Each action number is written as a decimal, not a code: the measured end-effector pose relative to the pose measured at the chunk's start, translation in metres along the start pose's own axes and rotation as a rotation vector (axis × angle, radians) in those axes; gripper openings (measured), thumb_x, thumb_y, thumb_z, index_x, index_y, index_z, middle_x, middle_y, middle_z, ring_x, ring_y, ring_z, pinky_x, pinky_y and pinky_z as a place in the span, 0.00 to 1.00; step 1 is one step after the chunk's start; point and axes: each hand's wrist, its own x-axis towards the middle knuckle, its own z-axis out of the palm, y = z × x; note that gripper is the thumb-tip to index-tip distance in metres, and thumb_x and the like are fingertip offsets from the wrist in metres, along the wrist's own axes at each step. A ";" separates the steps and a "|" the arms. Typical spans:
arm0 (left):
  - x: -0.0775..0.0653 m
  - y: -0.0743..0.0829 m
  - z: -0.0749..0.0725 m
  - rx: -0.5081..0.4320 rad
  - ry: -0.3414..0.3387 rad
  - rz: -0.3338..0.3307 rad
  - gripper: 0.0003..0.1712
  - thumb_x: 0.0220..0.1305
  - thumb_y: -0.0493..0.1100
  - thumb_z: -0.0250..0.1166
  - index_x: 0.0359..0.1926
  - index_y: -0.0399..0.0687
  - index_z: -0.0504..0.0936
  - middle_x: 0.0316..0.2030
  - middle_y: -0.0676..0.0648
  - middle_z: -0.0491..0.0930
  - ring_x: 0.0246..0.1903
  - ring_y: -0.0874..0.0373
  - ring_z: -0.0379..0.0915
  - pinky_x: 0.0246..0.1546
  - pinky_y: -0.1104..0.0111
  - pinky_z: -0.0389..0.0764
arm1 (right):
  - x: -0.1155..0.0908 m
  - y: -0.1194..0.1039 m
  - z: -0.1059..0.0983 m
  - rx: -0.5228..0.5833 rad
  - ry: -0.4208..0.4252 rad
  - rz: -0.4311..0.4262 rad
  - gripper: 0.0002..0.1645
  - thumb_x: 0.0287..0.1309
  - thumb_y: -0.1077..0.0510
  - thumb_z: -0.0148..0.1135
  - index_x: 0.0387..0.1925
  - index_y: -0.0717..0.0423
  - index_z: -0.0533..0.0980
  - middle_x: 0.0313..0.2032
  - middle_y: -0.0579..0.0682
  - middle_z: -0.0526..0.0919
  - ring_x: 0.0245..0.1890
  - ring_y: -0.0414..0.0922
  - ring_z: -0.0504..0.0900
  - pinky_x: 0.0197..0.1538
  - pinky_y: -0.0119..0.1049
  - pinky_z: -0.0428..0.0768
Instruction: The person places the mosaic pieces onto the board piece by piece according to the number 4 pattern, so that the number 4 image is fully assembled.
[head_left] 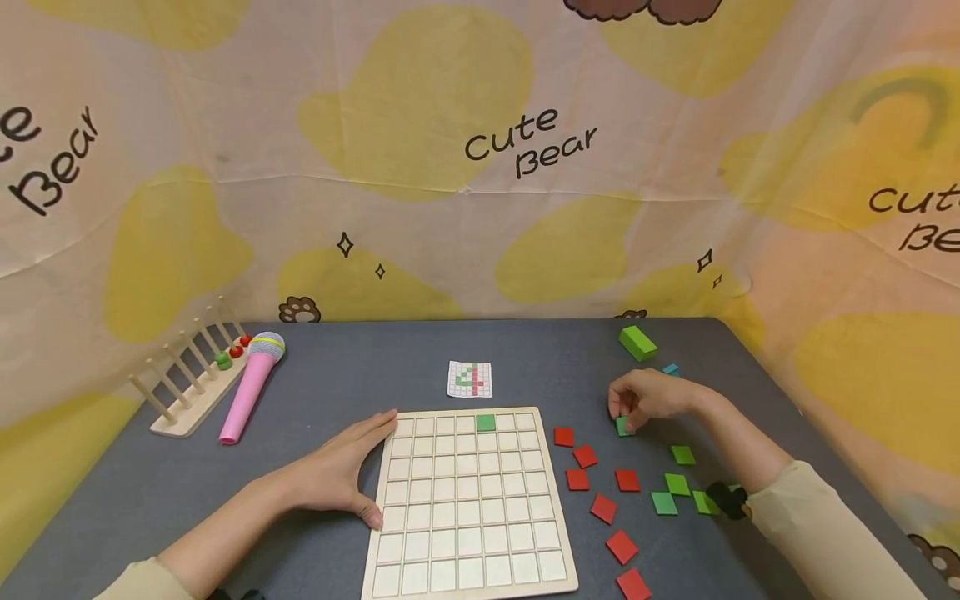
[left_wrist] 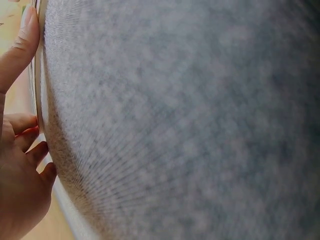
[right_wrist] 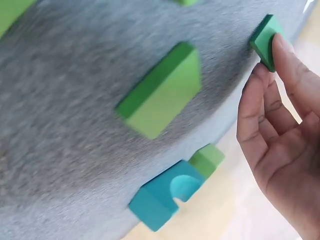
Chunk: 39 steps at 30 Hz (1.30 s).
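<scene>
The left hand lies flat and relaxed against the left edge of the grid board, apparently steadying it, while right of the board the right hand pinches a green tile off the grey table

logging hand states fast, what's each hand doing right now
Left hand: open, flat against the left edge of the grid board.
Right hand: pinching a green tile at the table.

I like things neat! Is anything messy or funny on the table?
Nothing is broken or spilled. The red tiles and green tiles lie scattered crookedly beside the board, which holds only one green tile.
</scene>
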 end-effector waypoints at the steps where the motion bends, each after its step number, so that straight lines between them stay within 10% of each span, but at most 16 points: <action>1: 0.000 0.000 0.000 -0.001 -0.001 0.000 0.77 0.26 0.71 0.79 0.74 0.35 0.58 0.76 0.35 0.55 0.73 0.32 0.53 0.66 0.36 0.61 | 0.001 -0.002 0.000 -0.002 0.002 -0.010 0.07 0.52 0.67 0.69 0.33 0.58 0.78 0.28 0.49 0.77 0.27 0.38 0.72 0.32 0.30 0.73; 39: 0.000 0.001 -0.003 0.004 -0.002 0.013 0.76 0.27 0.70 0.79 0.74 0.35 0.57 0.76 0.35 0.54 0.73 0.32 0.53 0.66 0.36 0.61 | 0.076 -0.107 0.036 0.087 0.163 -0.173 0.06 0.58 0.64 0.67 0.37 0.52 0.81 0.33 0.49 0.84 0.34 0.41 0.79 0.40 0.31 0.80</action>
